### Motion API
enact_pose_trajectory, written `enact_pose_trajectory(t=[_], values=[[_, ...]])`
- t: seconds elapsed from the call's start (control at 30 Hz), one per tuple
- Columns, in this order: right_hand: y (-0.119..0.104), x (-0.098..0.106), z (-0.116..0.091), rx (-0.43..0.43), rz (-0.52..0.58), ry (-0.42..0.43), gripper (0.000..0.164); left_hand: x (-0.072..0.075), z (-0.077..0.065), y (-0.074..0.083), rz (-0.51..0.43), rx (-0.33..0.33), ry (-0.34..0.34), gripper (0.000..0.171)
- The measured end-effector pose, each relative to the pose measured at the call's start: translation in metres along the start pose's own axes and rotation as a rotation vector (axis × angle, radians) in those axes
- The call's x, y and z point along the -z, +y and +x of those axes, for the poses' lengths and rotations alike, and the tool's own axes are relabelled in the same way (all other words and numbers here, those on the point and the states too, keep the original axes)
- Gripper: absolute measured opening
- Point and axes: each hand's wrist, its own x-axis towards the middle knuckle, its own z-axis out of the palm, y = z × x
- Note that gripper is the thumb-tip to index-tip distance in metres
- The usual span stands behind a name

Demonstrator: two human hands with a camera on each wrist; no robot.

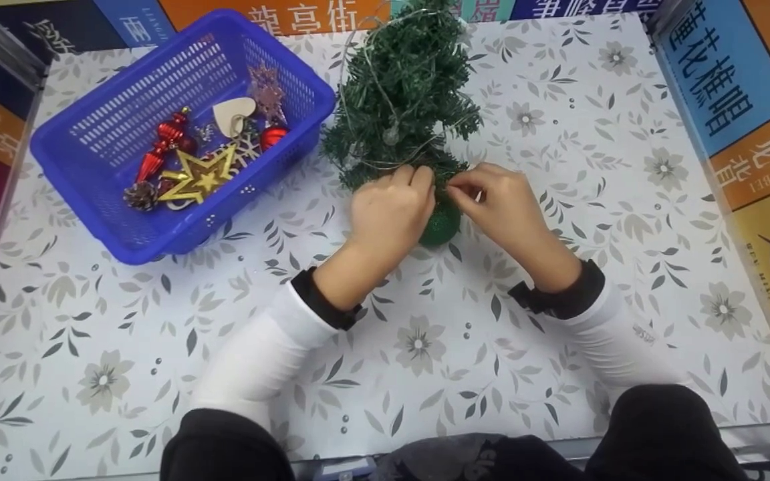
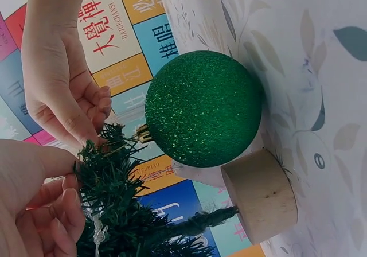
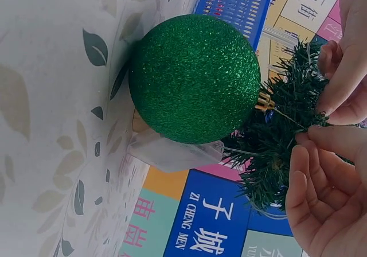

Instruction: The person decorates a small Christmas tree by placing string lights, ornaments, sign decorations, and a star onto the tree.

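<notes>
One round, glittery green ball [image 3: 195, 79] hangs by a thin gold cord [image 3: 288, 119] below and between the right hand [image 1: 506, 202], whose fingers pinch that cord, and the left hand [image 1: 392, 206], pinching a bristly green branch [image 2: 109, 164].

Glittery green bauble [image 2: 203, 109] – beside tree [image 1: 408, 73]

The left arm [image 1: 261, 354] and the right arm [image 1: 625, 341] reach forward and slant in toward each other. The left hand [image 1: 390, 210] and the right hand [image 1: 504, 204] are close together. The left hand's fingers bend down, knuckles up. The right hand's thumb and pointing finger pinch at the tips.
</notes>
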Motion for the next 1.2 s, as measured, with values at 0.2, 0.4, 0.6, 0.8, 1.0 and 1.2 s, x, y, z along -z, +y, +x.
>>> enact_pose_trajectory(t=[0.2, 0.4, 0.6, 0.8, 1.0, 1.2], values=[[0.002, 0.000, -0.001, 0.008, -0.009, -0.004, 0.012, 0.000, -0.001, -0.001, -0.054, 0.010, -0.023, 0.013], [0.000, 0.004, -0.001, -0.039, 0.017, -0.016, 0.010, 0.004, -0.002, -0.004, -0.117, 0.009, -0.033, 0.016], [-0.002, 0.010, -0.002, -0.059, 0.027, -0.025, 0.013, 0.019, -0.002, -0.015, -0.220, -0.003, 0.067, 0.013], [-0.002, 0.017, -0.002, -0.005, 0.034, 0.018, 0.016, 0.040, -0.001, -0.038, -0.341, 0.008, 0.220, 0.013], [-0.001, 0.026, -0.002, -0.015, 0.045, 0.096, 0.016, 0.059, 0.002, -0.072, -0.360, 0.128, 0.328, 0.012], [0.004, 0.035, -0.002, -0.073, 0.033, 0.130, 0.017, 0.076, 0.002, -0.118, -0.318, 0.327, 0.300, 0.018]])
